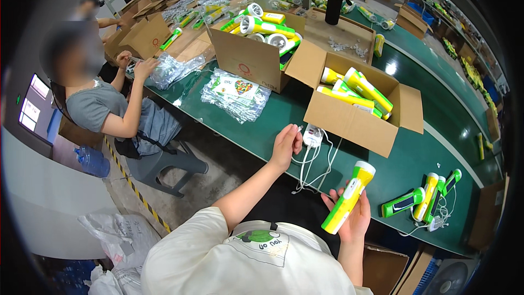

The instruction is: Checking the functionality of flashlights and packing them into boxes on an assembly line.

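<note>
The thin white cable is hard to trace under the left hand (285, 145), fingers pressed together beside the white plug-in charger (313, 135) on the green counter (393, 175), while the right hand (352, 216), palm up with fingers curled, grips the yellow-and-green plastic flashlight (348, 196).

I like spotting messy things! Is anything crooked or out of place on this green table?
Only small things: the white cords by the left hand droop over the table edge in a tangle. The flashlight in the right hand looks whole.

I count two open cartons (349, 114) of torches, four loose torches (417, 199) on the belt, one white power strip (313, 135).
</note>
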The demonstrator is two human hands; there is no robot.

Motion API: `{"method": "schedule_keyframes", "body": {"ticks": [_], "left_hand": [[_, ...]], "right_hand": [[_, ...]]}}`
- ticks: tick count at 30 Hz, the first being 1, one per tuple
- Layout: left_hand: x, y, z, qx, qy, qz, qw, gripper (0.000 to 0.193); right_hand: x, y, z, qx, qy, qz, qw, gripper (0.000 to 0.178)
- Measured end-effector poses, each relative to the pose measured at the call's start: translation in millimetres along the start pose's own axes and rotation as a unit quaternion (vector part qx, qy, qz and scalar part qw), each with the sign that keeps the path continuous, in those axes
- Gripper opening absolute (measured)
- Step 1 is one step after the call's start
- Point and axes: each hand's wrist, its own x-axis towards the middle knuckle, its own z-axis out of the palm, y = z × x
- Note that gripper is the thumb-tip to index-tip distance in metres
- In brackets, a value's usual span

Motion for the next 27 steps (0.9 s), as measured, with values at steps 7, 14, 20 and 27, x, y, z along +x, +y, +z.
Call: {"method": "schedule_keyframes", "body": {"ticks": [7,14,20,27], "left_hand": [[5.3,-6.9,-4.0,0.016,0.006,0.044,0.999,0.034],[8.3,-3.5,2.1,0.005,-0.009,0.020,1.000,0.032],[-3.2,-0.4,7.6,0.087,-0.021,0.092,0.992,0.035],[-45.0,14.4,32.5,0.192,-0.121,0.130,0.965,0.034]], "right_hand": [[4.7,-5.1,2.7,-0.087,0.079,-0.003,0.993,0.038],[15.5,-11.8,6.9,-0.010,0.075,0.027,0.997,0.039],[22.9,-14.7,19.4,-0.004,0.106,0.036,0.994,0.041],[39.3,-16.0,26.8,-0.041,0.087,-0.060,0.994,0.048]]}}
